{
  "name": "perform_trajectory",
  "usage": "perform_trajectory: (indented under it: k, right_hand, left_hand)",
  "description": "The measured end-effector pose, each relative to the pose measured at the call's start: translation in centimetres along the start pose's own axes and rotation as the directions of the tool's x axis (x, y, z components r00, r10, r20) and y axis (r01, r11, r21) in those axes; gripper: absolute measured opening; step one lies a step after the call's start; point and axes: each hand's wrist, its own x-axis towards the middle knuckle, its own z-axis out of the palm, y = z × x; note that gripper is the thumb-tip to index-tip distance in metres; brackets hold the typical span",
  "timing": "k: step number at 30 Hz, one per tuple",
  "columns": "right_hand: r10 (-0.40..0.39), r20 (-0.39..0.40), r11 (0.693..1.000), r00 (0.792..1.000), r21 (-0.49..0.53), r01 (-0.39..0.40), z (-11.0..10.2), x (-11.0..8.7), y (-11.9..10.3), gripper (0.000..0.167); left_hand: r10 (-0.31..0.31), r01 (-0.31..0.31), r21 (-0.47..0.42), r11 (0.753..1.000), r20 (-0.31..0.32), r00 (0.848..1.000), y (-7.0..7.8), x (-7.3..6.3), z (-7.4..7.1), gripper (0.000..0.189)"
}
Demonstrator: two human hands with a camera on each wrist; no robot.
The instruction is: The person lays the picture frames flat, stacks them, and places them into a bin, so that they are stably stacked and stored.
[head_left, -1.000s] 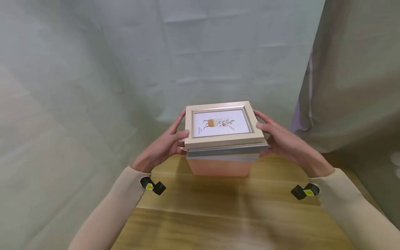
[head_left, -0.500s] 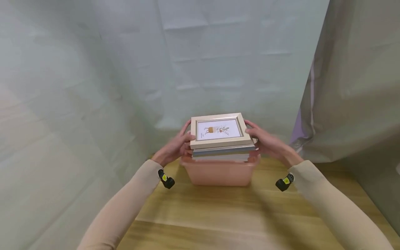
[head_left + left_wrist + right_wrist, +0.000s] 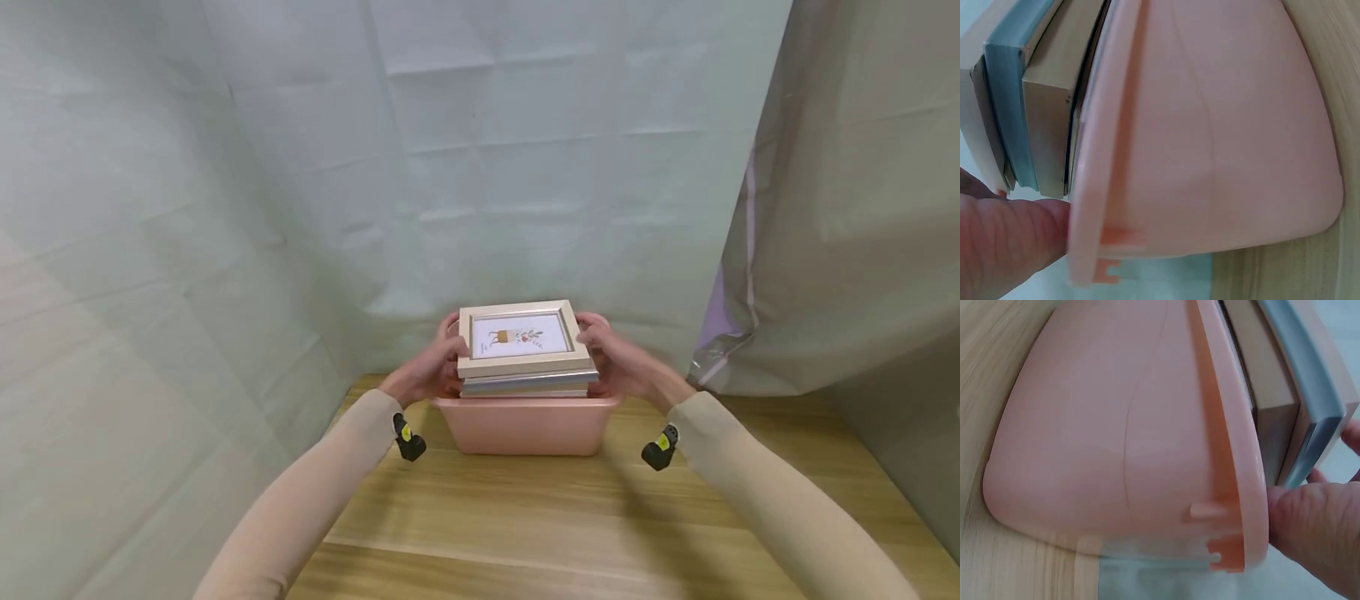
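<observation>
A stack of picture frames sits at the mouth of a pink plastic bin [image 3: 528, 428] in the head view. On top lies a cream picture frame [image 3: 521, 337] with a plant-and-pot drawing. Below it is a blue-grey frame [image 3: 1013, 112], then a light wooden frame [image 3: 1054, 106] and thinner edges, partly hidden by the rim. My left hand [image 3: 429, 367] grips the stack's left end, thumb on the cream frame. At the right end my right hand [image 3: 621, 360] holds it the same way. Both hands are at the bin's rim; their lower fingers are mostly hidden.
The bin stands on a wooden table [image 3: 525, 508]. A pale cloth [image 3: 517, 167] hangs behind and to the left, and a grey-brown curtain [image 3: 847, 208] hangs at the right. Each sleeve carries a small black wrist camera [image 3: 409, 440].
Both hands have moved down and away from me with the stack, lowering it to the bin. More of the bin's front and rim now shows.
</observation>
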Motion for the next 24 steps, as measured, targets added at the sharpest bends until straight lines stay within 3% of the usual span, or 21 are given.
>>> perform_trajectory:
  k: [4,12,17,20,24]
  right_hand:
    - [0.028,-0.029,0.999,0.999,0.034,-0.027,0.2,0.6,0.0,0.075]
    - [0.132,-0.069,0.984,0.989,0.127,-0.122,0.3,1.8,0.0,0.082]
    - [0.14,-0.127,0.978,0.982,0.17,-0.117,0.5,2.6,0.5,0.078]
    - [0.154,-0.192,0.976,0.969,0.184,-0.118,1.0,3.2,0.5,0.069]
    - [0.189,-0.27,0.973,0.944,0.181,-0.143,1.6,3.9,0.9,0.047]
  left_hand:
    - [-0.023,0.024,0.01,1.0,-0.027,0.999,0.0,0.7,0.5,0.097]
    - [-0.021,0.02,-0.007,1.0,-0.139,0.99,-0.4,3.4,1.8,0.088]
    - [-0.081,0.083,0.001,0.997,-0.185,0.979,-0.9,4.6,2.3,0.053]
    - [-0.087,0.091,0.009,0.996,-0.229,0.969,-1.1,5.0,2.3,0.04]
    - [-0.103,0.115,0.026,0.993,-0.277,0.955,-1.5,5.2,2.5,0.063]
